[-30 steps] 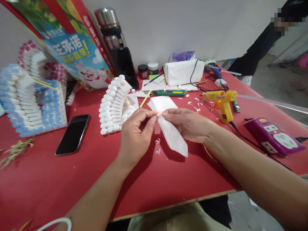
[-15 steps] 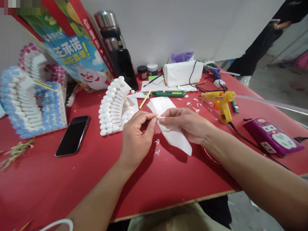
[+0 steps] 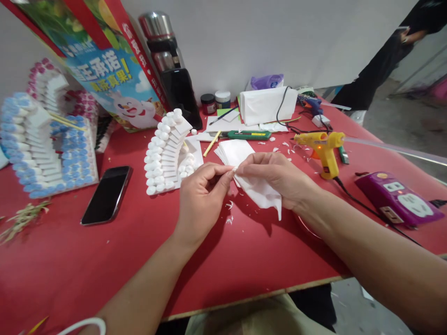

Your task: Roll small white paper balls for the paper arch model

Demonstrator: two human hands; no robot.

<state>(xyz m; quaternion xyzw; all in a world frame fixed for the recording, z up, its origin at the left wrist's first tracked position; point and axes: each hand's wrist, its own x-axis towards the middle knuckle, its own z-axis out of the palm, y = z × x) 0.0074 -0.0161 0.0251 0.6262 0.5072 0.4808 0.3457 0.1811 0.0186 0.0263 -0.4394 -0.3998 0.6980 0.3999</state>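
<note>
Both my hands meet over the middle of the red table [image 3: 87, 260]. My left hand [image 3: 201, 197] pinches a tiny twisted tip of white tissue [image 3: 260, 191] between thumb and forefinger. My right hand [image 3: 279, 179] pinches the same tip from the other side, and the rest of the sheet hangs crumpled under its palm. Just behind them lies a stack of white tissue sheets [image 3: 233, 151]. A white stepped model edged with white balls [image 3: 167, 151] stands to the left of the hands.
A black phone [image 3: 106, 194] lies left of centre. A yellow glue gun [image 3: 323, 149] stands at right, with a purple power strip [image 3: 398, 197] beyond it. Blue-tipped models [image 3: 42, 149], a printed box [image 3: 101, 70], a flask [image 3: 167, 60] and a tissue pack [image 3: 267, 104] line the back. A person in black stands at far right [image 3: 384, 60].
The tissue hanging from my right hand has drawn up and bunched under the palm, shorter than before. Both hands kept pinching the tip and shifted slightly right.
</note>
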